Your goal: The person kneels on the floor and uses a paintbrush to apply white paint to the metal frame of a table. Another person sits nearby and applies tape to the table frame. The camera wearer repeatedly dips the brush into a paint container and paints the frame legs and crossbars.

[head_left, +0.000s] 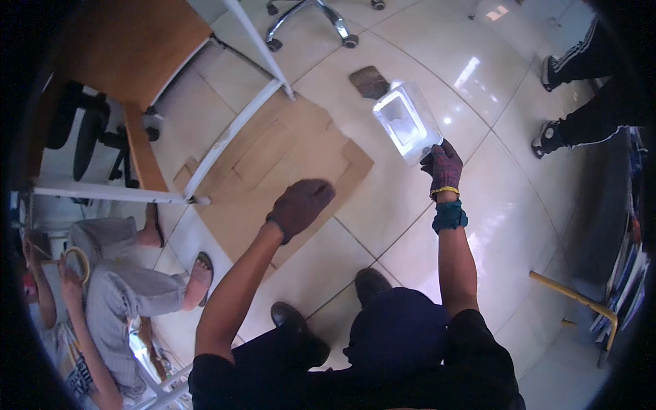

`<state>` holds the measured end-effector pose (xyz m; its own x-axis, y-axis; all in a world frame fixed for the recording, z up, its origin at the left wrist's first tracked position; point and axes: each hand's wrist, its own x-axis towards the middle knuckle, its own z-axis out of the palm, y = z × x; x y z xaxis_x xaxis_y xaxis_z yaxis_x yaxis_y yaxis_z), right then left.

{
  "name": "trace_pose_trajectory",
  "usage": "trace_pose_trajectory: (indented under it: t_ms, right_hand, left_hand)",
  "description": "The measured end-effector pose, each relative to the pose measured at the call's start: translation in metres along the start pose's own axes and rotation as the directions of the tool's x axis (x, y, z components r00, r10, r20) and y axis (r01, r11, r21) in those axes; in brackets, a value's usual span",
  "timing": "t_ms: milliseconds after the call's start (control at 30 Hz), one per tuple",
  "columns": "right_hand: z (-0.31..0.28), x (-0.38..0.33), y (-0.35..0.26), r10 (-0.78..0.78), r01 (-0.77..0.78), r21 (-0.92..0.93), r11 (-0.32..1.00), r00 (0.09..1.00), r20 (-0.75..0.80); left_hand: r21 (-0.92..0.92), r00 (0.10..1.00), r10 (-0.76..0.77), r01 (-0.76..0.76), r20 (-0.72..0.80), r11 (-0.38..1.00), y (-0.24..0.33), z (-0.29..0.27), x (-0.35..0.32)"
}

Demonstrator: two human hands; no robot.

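My right hand (445,169), in a dark knitted glove with a yellow cuff edge and a green band at the wrist, grips a clear plastic container (431,123) by its near corner. The container is tilted above the tiled floor and catches bright light. My left hand (301,208), in a dark reddish glove, hovers over a flattened sheet of cardboard (273,160). Its fingers are drawn together, slightly blurred, and I see nothing in them. Beyond the container lies a flat brown piece (370,83), like a small board.
An orange-brown table (133,51) with white metal legs stands at the left. A seated person (123,294) is at the lower left, and another person's shoes (549,139) show at the right. A chair base (311,24) is at the top. A yellow bar (574,294) juts in at the right.
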<state>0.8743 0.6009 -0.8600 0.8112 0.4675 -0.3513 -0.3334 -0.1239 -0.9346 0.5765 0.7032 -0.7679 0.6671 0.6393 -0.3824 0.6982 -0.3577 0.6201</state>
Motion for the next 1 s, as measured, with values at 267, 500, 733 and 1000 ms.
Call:
trace_pose_trajectory:
  t_ms: [267, 500, 733, 1000]
  right_hand:
    - [0.064, -0.065, 0.01, 0.008, 0.006, -0.044, 0.999, 0.948, 0.318]
    - [0.095, -0.102, 0.061, 0.062, 0.046, -0.185, 0.982, 0.843, 0.535]
    - [0.091, -0.038, 0.048, -0.05, 0.129, -0.109, 0.986, 0.839, 0.541]
    - [0.08, 0.129, 0.032, -0.428, 0.397, -0.666, 0.631, 0.895, 0.127]
  left_hand:
    - [-0.58, 0.953, -0.262, 0.3, 0.151, 0.757, 0.008, 0.011, 0.02]
    - [-0.701, 0.909, -0.413, 0.331, 0.058, 0.632, -0.063, 0.043, -0.014]
    - [-0.761, 0.76, -0.647, 0.453, 0.058, 0.464, -0.157, 0.029, -0.049]
    - [-0.861, 0.625, -0.77, 0.455, 0.126, 0.228, -0.201, 0.037, -0.088]
